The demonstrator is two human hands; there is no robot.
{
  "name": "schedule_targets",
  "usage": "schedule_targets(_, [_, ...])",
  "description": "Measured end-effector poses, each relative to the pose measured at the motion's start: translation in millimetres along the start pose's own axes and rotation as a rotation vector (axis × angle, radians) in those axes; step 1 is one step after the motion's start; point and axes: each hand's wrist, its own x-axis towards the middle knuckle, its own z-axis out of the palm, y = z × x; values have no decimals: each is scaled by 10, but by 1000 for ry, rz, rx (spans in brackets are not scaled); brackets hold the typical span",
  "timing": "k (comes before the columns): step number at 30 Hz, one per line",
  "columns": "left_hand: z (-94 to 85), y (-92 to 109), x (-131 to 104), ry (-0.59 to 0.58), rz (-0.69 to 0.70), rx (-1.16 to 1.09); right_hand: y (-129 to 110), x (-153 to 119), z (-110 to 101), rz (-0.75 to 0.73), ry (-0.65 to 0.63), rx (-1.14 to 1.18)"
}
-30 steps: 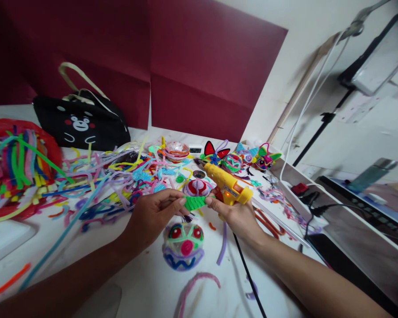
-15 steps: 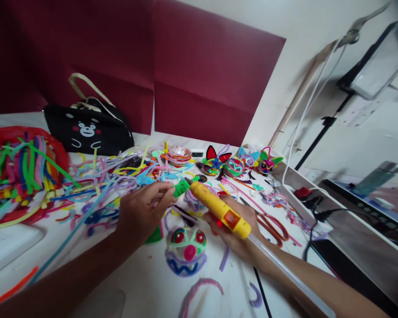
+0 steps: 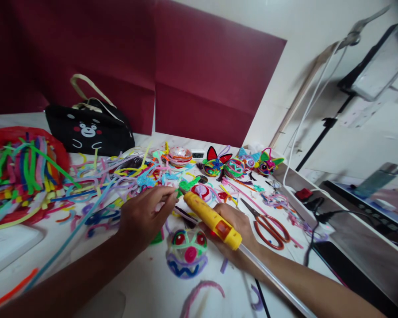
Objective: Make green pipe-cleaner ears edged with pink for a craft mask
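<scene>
A yellow hot glue gun (image 3: 207,215) is gripped in my right hand (image 3: 237,227), with a long clear glue stick (image 3: 275,280) out of its back end. Its nozzle points up and left, right beside the fingertips of my left hand (image 3: 144,216). Those fingers are pinched on a small green fuzzy piece (image 3: 179,193), mostly hidden by fingers and nozzle. Below both hands lies a round face ornament (image 3: 187,255) with red eyes, a pink nose and a blue zigzag mouth.
Orange-handled scissors (image 3: 268,227) lie right of my right hand. Finished face ornaments (image 3: 235,168) stand at the back. A red bag of pipe cleaners (image 3: 61,152) is at left, near a black bag (image 3: 89,132). A phone (image 3: 348,274) lies at right.
The glue gun has shifted slightly left and down, its nozzle now closer to my left fingertips. Less of the green piece shows, and more of the scissors is visible.
</scene>
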Motion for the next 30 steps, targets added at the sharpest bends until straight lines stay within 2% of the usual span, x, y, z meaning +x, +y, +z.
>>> schedule_targets(4, [-4, -6, 10, 74, 120, 29, 35, -9, 31, -63, 61, -24])
schedule_targets(13, [-20, -21, 18, 112, 140, 74, 81, -28, 46, 19, 60, -132])
schedule_targets(20, [-31, -16, 28, 135, 147, 92, 21, 13, 21, 211, 45, -131])
schedule_targets(30, [-29, -25, 29, 139, 168, 96, 67, 33, 18, 180, 110, -211])
